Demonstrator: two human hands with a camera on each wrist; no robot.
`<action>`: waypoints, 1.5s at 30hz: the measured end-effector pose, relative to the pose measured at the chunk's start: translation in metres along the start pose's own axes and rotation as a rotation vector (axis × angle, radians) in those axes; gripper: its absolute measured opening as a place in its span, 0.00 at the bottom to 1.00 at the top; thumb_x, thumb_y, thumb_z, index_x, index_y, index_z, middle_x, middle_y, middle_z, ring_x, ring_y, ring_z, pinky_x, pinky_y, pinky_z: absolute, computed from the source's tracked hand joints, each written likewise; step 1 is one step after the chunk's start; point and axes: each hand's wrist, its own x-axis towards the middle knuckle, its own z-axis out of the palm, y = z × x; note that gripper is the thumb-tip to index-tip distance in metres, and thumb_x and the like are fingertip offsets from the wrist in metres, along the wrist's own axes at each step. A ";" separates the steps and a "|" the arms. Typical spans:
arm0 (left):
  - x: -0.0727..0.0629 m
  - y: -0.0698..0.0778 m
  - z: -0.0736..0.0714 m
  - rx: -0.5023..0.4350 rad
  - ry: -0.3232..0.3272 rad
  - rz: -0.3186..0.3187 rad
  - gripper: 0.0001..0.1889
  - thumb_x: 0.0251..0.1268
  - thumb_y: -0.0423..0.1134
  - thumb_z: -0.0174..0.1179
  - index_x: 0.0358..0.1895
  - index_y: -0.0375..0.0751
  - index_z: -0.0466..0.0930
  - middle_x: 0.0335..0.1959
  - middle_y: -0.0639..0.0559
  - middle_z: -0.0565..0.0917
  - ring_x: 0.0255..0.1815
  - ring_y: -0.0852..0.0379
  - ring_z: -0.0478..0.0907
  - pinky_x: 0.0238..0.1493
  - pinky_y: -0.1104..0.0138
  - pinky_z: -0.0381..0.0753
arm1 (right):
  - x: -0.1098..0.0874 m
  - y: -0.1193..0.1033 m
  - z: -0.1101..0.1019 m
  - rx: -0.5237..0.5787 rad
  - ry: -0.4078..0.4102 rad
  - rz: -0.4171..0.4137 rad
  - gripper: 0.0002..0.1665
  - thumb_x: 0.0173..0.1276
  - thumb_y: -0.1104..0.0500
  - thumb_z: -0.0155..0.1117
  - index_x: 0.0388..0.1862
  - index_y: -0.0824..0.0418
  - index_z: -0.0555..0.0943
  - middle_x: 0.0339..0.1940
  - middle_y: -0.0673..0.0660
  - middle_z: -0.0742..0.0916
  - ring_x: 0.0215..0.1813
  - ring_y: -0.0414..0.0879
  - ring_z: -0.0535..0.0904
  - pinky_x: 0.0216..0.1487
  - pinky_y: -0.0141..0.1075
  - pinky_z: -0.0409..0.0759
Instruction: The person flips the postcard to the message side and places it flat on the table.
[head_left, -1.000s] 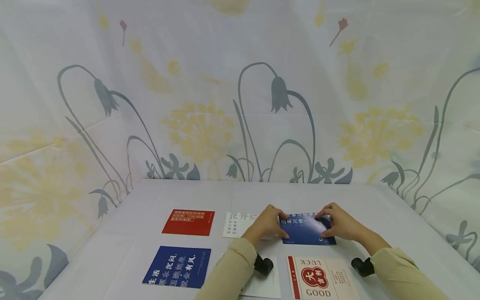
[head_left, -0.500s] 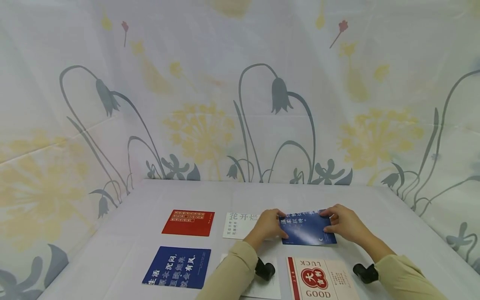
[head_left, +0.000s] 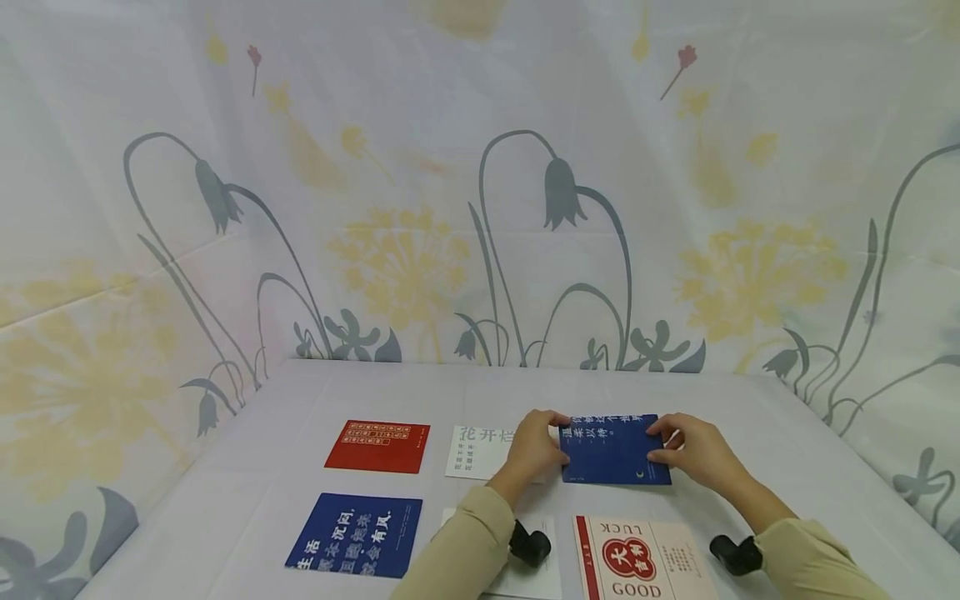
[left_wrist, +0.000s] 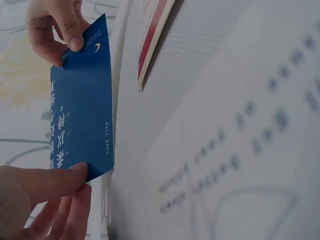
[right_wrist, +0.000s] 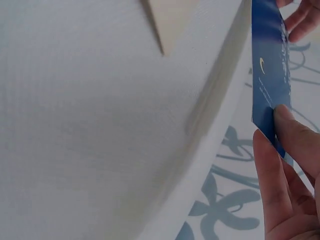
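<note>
Both hands hold a dark blue postcard (head_left: pixel 615 460) with white characters and a small yellow moon, at the back right of the table. My left hand (head_left: pixel 534 450) pinches its left edge, with the thumb on the printed face, as the left wrist view shows. On the opposite edge, my right hand (head_left: pixel 699 450) pinches the card between thumb and fingers. The postcard's face is tilted up towards the head camera. Behind my left hand, a white card (head_left: pixel 480 457) with grey characters is partly covered.
A red card (head_left: pixel 378 454) and another blue card (head_left: pixel 356 537) lie on the left. Nearer the front are a white card (head_left: pixel 536 575), partly under the left sleeve, and a cream card (head_left: pixel 678 575) with a red emblem. A flower-printed curtain (head_left: pixel 420 150) hangs behind the white table.
The blue postcard has tipped up from lying flatter, and its glare is gone. My right hand has shifted slightly right, from over the card to its right edge.
</note>
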 end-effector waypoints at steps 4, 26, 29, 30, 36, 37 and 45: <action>0.002 -0.001 0.001 -0.125 0.045 -0.031 0.26 0.41 0.20 0.69 0.49 0.40 0.79 0.44 0.50 0.77 0.30 0.62 0.75 0.29 0.74 0.76 | 0.001 -0.001 -0.001 0.010 0.040 -0.001 0.14 0.52 0.67 0.71 0.39 0.67 0.82 0.33 0.57 0.83 0.33 0.48 0.78 0.28 0.34 0.77; 0.009 -0.002 -0.002 -0.419 0.252 -0.018 0.13 0.47 0.25 0.67 0.38 0.36 0.80 0.29 0.53 0.82 0.29 0.62 0.79 0.32 0.74 0.79 | 0.010 -0.003 -0.007 0.195 0.133 0.084 0.29 0.58 0.71 0.65 0.57 0.71 0.66 0.33 0.60 0.81 0.34 0.51 0.82 0.30 0.34 0.80; 0.009 -0.002 -0.004 -0.407 0.244 -0.018 0.09 0.49 0.27 0.67 0.36 0.37 0.81 0.27 0.55 0.82 0.28 0.64 0.78 0.31 0.75 0.79 | 0.010 -0.003 -0.008 0.156 0.152 0.080 0.25 0.58 0.69 0.66 0.53 0.71 0.69 0.33 0.60 0.82 0.35 0.53 0.82 0.30 0.34 0.80; 0.009 -0.001 -0.005 -0.406 0.241 -0.022 0.09 0.50 0.27 0.67 0.35 0.37 0.81 0.27 0.55 0.82 0.27 0.64 0.78 0.31 0.75 0.78 | 0.009 -0.004 -0.008 0.144 0.161 0.078 0.23 0.58 0.68 0.66 0.52 0.71 0.71 0.33 0.60 0.82 0.35 0.54 0.83 0.30 0.34 0.80; 0.007 0.001 -0.006 -0.446 0.196 -0.053 0.07 0.52 0.28 0.66 0.34 0.36 0.80 0.27 0.55 0.81 0.27 0.64 0.77 0.31 0.74 0.79 | 0.007 -0.007 -0.010 0.123 0.206 0.067 0.17 0.59 0.66 0.67 0.45 0.70 0.75 0.32 0.61 0.83 0.35 0.55 0.83 0.29 0.36 0.80; 0.006 0.001 -0.006 -0.453 0.189 -0.054 0.06 0.53 0.28 0.66 0.34 0.36 0.80 0.28 0.55 0.81 0.28 0.64 0.77 0.31 0.74 0.79 | 0.006 -0.007 -0.011 0.119 0.207 0.069 0.15 0.59 0.65 0.67 0.43 0.70 0.76 0.32 0.61 0.84 0.34 0.54 0.84 0.29 0.35 0.80; 0.007 0.000 -0.006 -0.462 0.153 -0.053 0.05 0.58 0.31 0.63 0.36 0.36 0.79 0.29 0.55 0.79 0.30 0.63 0.77 0.33 0.74 0.79 | 0.007 0.010 -0.004 0.156 0.257 0.031 0.10 0.63 0.59 0.64 0.36 0.67 0.80 0.27 0.59 0.85 0.27 0.43 0.82 0.24 0.45 0.80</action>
